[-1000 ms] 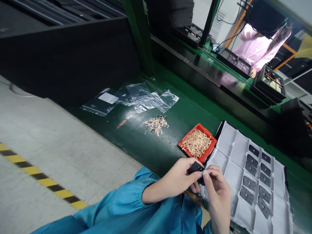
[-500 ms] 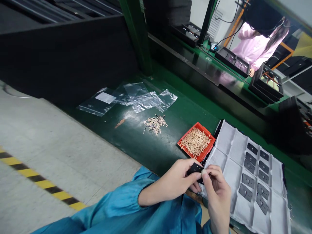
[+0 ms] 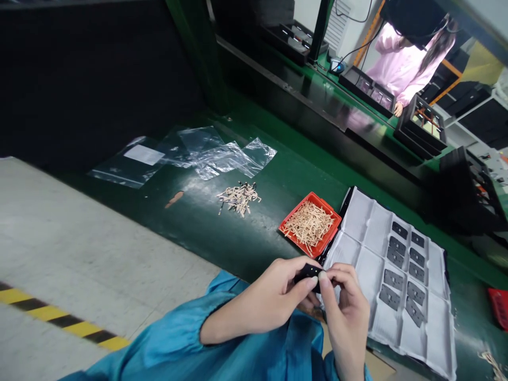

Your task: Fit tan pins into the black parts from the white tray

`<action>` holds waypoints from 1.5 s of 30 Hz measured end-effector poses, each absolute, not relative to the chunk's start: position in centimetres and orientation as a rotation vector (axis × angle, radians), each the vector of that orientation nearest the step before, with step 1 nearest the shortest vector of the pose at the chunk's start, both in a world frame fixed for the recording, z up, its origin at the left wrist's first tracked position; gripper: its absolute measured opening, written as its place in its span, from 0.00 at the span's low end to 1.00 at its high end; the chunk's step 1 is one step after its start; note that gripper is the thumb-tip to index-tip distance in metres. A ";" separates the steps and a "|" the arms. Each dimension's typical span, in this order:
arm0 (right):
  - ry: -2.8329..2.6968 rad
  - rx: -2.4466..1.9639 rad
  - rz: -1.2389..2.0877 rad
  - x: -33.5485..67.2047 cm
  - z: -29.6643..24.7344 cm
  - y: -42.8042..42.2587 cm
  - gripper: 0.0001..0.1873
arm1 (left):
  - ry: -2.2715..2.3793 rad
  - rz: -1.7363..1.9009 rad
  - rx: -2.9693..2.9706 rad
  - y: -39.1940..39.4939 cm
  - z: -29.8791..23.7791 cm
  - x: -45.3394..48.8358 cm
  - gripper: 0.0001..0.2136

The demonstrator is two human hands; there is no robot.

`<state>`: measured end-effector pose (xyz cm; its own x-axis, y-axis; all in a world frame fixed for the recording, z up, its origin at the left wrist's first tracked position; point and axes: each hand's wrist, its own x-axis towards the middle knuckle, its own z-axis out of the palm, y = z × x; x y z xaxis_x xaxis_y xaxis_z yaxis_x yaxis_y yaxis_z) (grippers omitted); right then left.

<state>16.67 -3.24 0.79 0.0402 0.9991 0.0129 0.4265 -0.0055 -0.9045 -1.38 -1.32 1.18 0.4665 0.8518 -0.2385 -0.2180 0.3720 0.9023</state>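
Observation:
A small flat black plate [image 3: 308, 272] with tiny bright holes is held between both hands, close to my body. My left hand [image 3: 273, 296] grips its left side, thumb on the near face and fingers behind. With thumb and forefinger, my right hand [image 3: 345, 304] pinches its right end; whether a smaller piece lies under those fingertips is hidden. Just beyond the hands stands a red bin [image 3: 336, 223] full of thin tan strips [image 3: 309, 225]. To the right, a light grey compartment tray [image 3: 365, 264] bears several similar black plates [image 3: 392, 278], some overlapping.
A loose pile of strips [image 3: 239, 198] and clear plastic bags [image 3: 214, 156] lie on the green bench [image 3: 190, 227]. Another red container [image 3: 499, 307] shows at the right edge. Behind a dark ledge, a person in pink [image 3: 397, 63] is among black trays [image 3: 367, 90].
The view has shifted, so bench items appear further left and slightly higher, and the red container at right has come into sight. Both hands keep their hold on the black plate.

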 end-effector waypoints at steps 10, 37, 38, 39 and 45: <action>-1.715 -1.525 0.487 15.3 2.2 -3.8 0.02 | 0.984 0.843 1.048 -1.8 0.6 -0.3 0.20; -1.353 -1.431 0.841 14.5 2.7 -2.9 0.05 | 1.204 1.238 1.395 -2.7 2.1 -0.2 0.10; -1.334 -1.415 0.821 14.6 2.6 -2.8 0.03 | 1.203 1.235 1.381 -2.8 2.1 -0.1 0.10; -1.323 -1.396 0.800 14.6 2.6 -2.8 0.03 | 1.206 1.233 1.364 -2.7 2.0 -0.1 0.10; -1.337 -1.320 0.745 14.6 1.9 -3.5 0.03 | 1.290 1.225 1.313 -2.6 1.6 0.1 0.12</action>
